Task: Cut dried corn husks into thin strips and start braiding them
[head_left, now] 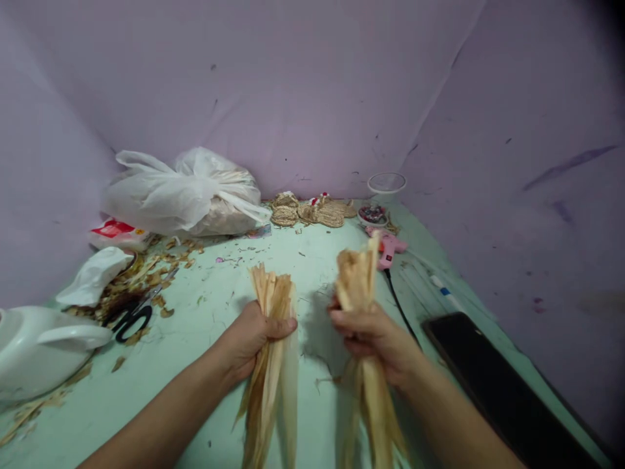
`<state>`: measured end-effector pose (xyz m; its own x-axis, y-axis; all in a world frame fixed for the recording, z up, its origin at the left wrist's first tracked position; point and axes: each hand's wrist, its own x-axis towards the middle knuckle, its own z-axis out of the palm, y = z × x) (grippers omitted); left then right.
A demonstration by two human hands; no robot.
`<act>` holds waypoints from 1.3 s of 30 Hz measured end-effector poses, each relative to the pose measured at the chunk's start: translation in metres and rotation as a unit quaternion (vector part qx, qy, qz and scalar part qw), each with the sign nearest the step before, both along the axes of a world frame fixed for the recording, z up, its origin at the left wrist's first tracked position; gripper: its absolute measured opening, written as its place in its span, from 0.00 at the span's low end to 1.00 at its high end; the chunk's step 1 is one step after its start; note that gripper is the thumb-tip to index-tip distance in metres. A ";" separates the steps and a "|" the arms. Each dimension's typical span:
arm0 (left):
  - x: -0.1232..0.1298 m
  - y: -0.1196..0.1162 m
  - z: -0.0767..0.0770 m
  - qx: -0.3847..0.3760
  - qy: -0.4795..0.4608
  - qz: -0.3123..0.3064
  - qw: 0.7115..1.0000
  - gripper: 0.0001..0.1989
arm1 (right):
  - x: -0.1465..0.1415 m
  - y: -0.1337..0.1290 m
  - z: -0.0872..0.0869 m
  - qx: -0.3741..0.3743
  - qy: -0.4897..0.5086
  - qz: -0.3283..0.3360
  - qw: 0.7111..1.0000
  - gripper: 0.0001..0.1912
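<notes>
My left hand (258,335) is closed around a bundle of dried, straw-coloured husk strips (271,384), its thumb across the front. The cut-looking ends stick up above the fist, and the long strips hang toward the bottom edge. To the right, my right hand (371,335) grips a second bundle of husk strips (375,404) the same way, slightly blurred. A gap of green tabletop (312,293) separates the two bundles. One strip in the right bundle stands taller than the others.
Along the back lie a white plastic bag (195,192), woven pieces (322,212) and a pink glue gun (388,247). At left are black-handled scissors (131,319), a white pitcher (39,352) and husk scraps (127,280). A black flat object (498,384) lies at right.
</notes>
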<state>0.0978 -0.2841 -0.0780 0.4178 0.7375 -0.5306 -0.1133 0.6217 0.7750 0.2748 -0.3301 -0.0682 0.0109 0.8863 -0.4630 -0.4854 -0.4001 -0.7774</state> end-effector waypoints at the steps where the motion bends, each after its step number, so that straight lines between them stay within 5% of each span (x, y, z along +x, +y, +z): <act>1: 0.002 -0.003 0.000 0.006 -0.018 -0.017 1.000 0.18 | -0.012 -0.001 -0.005 -0.014 -0.040 0.021 0.999 0.15; 6: 0.008 -0.011 -0.001 0.026 -0.059 -0.062 0.996 0.18 | -0.035 -0.002 -0.024 -0.022 -0.114 0.047 0.992 0.16; 14: 0.009 -0.014 -0.007 0.043 -0.051 -0.082 0.994 0.14 | -0.033 0.000 -0.022 -0.018 -0.122 0.043 0.991 0.13; 31: 0.002 0.001 -0.009 -0.085 -0.001 0.026 0.996 0.12 | -0.026 0.004 -0.028 -0.026 -0.019 0.011 0.999 0.12; 39: 0.008 -0.005 -0.009 -0.066 -0.100 0.018 0.993 0.12 | -0.030 0.000 -0.025 -0.004 -0.012 0.045 0.999 0.11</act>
<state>0.1059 -0.2891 -0.0870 0.4996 0.6839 -0.5317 -0.2811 0.7085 0.6473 0.2448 -0.3299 -0.0934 -0.0568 0.8804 -0.4709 -0.4281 -0.4476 -0.7851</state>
